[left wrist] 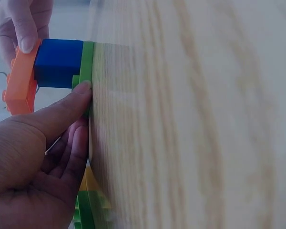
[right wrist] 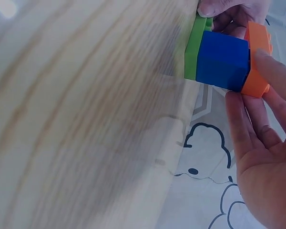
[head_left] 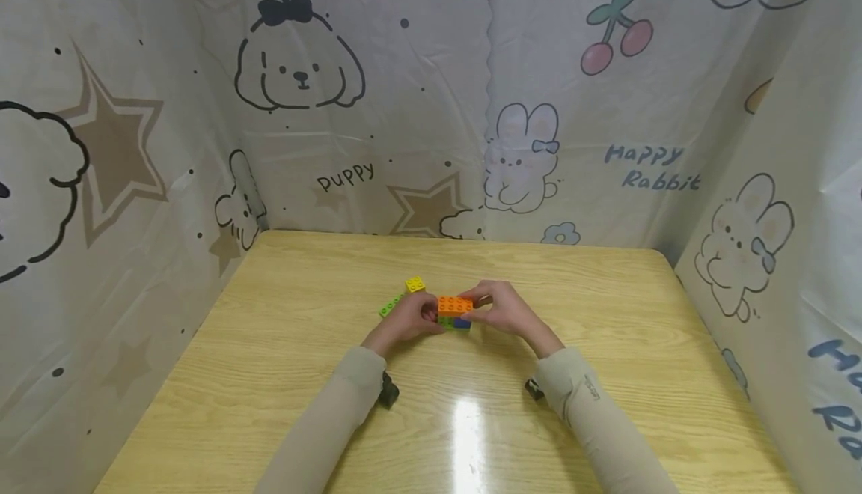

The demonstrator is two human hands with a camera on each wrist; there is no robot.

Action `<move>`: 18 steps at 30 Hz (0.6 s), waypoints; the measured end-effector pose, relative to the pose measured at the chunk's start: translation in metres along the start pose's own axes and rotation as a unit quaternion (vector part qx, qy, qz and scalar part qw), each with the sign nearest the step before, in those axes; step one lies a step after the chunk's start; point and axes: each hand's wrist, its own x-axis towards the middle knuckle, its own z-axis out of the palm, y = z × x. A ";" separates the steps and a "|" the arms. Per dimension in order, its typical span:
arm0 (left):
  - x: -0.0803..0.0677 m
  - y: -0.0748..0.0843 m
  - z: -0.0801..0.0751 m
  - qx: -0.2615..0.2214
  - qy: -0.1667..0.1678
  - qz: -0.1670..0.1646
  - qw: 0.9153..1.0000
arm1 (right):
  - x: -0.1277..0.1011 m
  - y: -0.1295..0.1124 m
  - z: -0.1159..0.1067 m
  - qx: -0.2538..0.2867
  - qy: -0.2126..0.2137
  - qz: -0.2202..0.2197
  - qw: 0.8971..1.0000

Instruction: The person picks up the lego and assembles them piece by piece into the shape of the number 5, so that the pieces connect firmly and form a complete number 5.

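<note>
A blue brick (left wrist: 60,63) stands on one end of a thin green studded plate (left wrist: 87,59) lying on the table. Across the top of the blue brick sits an orange brick (head_left: 455,305), overhanging toward the left hand. The left hand (head_left: 408,317) holds the green plate's free end, its thumb at the plate's edge by a stud. The right hand (head_left: 505,310) pinches the orange brick between thumb and fingers, with fingertips close beside the blue brick in the right wrist view. In the head view the orange brick covers most of the pieces below it.
Behind the left hand, a yellow brick (head_left: 414,284) and another green studded piece (head_left: 390,307) lie on the wood-grain table (head_left: 283,292). Printed cloth walls (head_left: 404,105) enclose the back and sides. Small dark devices (head_left: 388,391) are strapped under both sleeves.
</note>
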 end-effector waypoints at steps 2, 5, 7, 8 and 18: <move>0.000 0.000 0.000 0.000 0.000 0.002 1.000 | 0.000 0.000 0.000 0.000 0.001 0.000 1.000; 0.000 0.000 0.000 0.002 0.000 0.004 1.000 | 0.000 0.000 0.001 -0.002 0.003 0.003 1.000; 0.000 0.001 0.000 0.001 0.001 0.003 1.000 | 0.000 0.000 0.001 -0.004 0.003 0.003 1.000; 0.001 0.001 0.000 0.000 0.001 0.003 1.000 | 0.000 0.000 0.001 -0.007 0.003 0.003 1.000; 0.002 0.001 0.001 -0.008 -0.002 -0.007 1.000 | 0.001 0.001 0.000 0.001 0.001 0.001 1.000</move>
